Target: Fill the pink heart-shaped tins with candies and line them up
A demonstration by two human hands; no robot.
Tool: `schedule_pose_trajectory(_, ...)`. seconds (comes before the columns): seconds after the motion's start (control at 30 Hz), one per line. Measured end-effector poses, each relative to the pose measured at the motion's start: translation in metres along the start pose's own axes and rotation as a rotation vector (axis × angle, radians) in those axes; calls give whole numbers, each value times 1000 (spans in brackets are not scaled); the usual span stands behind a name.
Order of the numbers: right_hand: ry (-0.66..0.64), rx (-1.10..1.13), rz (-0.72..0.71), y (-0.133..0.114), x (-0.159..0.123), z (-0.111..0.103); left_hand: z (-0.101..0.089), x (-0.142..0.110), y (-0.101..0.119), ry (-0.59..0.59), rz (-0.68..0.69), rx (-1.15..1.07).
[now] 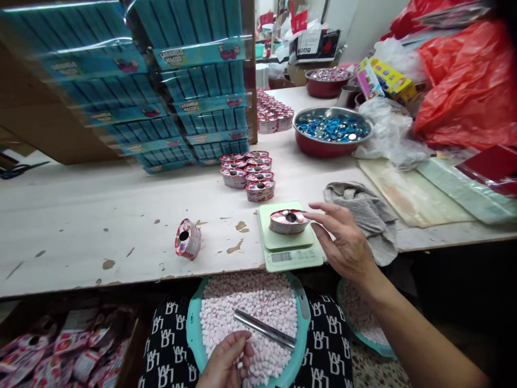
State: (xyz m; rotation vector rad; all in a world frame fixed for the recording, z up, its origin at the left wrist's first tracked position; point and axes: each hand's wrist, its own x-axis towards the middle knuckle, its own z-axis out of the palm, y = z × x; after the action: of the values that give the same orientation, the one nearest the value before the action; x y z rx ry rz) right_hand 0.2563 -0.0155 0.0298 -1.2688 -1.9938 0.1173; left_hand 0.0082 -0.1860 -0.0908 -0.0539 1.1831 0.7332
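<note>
On the pale green digital scale stands a small pink-and-red packet with a dark round hole in its top and a white candy beside the hole. My right hand is at the packet's right end, fingers spread, with the index fingertip at its edge. Below the table, a turquoise basin full of small white candies rests on my lap. A metal tube lies across them. My left hand is low over the candies, its fingers curled around a few. Another packet stands tilted to the left of the scale.
Several filled-looking packets stand grouped behind the scale. Stacked blue boxes rise at the back left. A bowl of blue caps, a grey cloth and plastic bags occupy the right. Empty-looking packets fill a carton lower left.
</note>
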Motion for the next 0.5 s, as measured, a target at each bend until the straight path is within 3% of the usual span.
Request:
schedule_pose_trajectory(0.13, -34, -13, -18, 3, 9, 3, -5, 2, 0, 29, 3, -15)
schedule_pose_trajectory(0.5, -220, -107, -103, 2, 30, 14, -19, 1, 12, -31, -87, -168)
